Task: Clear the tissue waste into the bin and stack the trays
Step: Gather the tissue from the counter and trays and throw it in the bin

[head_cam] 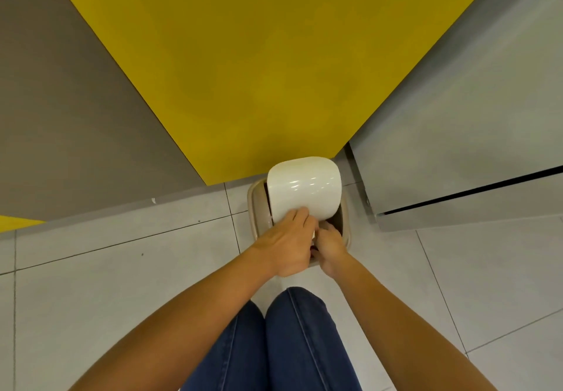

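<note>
A glossy white tray (pixel 304 186) is tipped up on edge over a beige bin (pixel 253 208) that stands on the floor by the yellow wall. My left hand (pixel 288 244) grips the tray's near edge, fingers curled over its back. My right hand (pixel 330 246) reaches under that edge into the bin's mouth, fingers bent downward; what they touch is hidden. No tissue shows. The tray covers most of the bin's opening.
A yellow and grey wall (pixel 243 71) rises just behind the bin. A grey cabinet (pixel 457 162) with a dark gap stands to the right. Pale floor tiles (pixel 122 269) spread to both sides. My legs in blue jeans (pixel 289 345) are below the hands.
</note>
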### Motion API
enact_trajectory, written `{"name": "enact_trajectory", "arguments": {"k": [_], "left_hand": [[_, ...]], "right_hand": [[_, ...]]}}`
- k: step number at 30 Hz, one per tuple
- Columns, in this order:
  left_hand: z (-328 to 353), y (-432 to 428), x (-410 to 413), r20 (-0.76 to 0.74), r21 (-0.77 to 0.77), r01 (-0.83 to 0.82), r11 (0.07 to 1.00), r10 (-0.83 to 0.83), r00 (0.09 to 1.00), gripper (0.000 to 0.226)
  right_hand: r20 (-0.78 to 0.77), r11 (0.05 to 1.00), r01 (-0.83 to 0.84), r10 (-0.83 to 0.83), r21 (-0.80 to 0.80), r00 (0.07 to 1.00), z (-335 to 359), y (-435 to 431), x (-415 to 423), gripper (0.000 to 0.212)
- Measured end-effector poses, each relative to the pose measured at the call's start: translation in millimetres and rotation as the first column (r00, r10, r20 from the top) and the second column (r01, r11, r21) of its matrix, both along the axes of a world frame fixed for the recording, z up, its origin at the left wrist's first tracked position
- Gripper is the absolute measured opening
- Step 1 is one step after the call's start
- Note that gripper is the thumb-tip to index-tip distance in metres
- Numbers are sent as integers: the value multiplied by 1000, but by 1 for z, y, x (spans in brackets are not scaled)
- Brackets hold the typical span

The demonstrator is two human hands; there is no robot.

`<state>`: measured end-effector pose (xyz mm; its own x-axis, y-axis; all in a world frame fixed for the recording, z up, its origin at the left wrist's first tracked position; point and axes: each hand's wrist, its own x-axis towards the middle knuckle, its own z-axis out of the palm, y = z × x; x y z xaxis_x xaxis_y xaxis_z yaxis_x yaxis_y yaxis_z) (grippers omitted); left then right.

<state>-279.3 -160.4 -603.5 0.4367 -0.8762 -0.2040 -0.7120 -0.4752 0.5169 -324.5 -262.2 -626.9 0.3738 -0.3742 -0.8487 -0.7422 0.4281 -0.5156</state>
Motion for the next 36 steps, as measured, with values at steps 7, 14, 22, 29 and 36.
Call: {"name": "enact_trajectory", "arguments": {"k": [7,14,22,29,36], "left_hand": [[-20,-15,-9,169,350,179,919,-250,953,35],[-35,-35,-12,176,458,209,864,-319,931,38],[-6,-8,-16,65,326,22,945,-46,997,32],[90,25,-7,-220,224,-358,907,405,888,35],[221,51,-5,-242,178,-468,866,500,832,35]], "right_hand": [[-26,986,133,-131,102,991,-5,-21,-15,41],[-5,980,150,-151,130,989,-4,-21,-14,36],[-54,994,43,-38,97,998,32,-13,-11,38],[-115,996,-90,91,14,989,125,1,-5,46],[-42,971,-237,235,-35,971,257,12,6,40]]}}
